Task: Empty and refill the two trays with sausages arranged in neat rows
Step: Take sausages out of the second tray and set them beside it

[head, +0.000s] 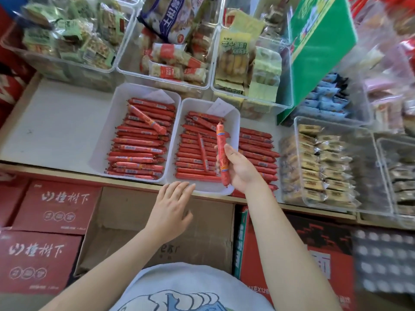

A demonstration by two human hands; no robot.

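The right hand (241,170) grips 1 sausage (222,153), its fingers curled round the lower half, and holds it upright above the right tray (235,122), which sits at the front edge of the worktop (56,131). The left hand (171,212) hovers with fingers straight and loosely spread, holding nothing, at that tray's front rim. Just beside it, the left tray (112,122) holds sausages in rows with 1 lying askew on top, and more sausages (258,149) lie on the worktop past the right tray.

Bright, even, diffuse light falls across the scene with only faint shadows. The centre is fairly sharp; wide-angle distortion bends the edges, and blur smears the packets (390,23) at upper right.
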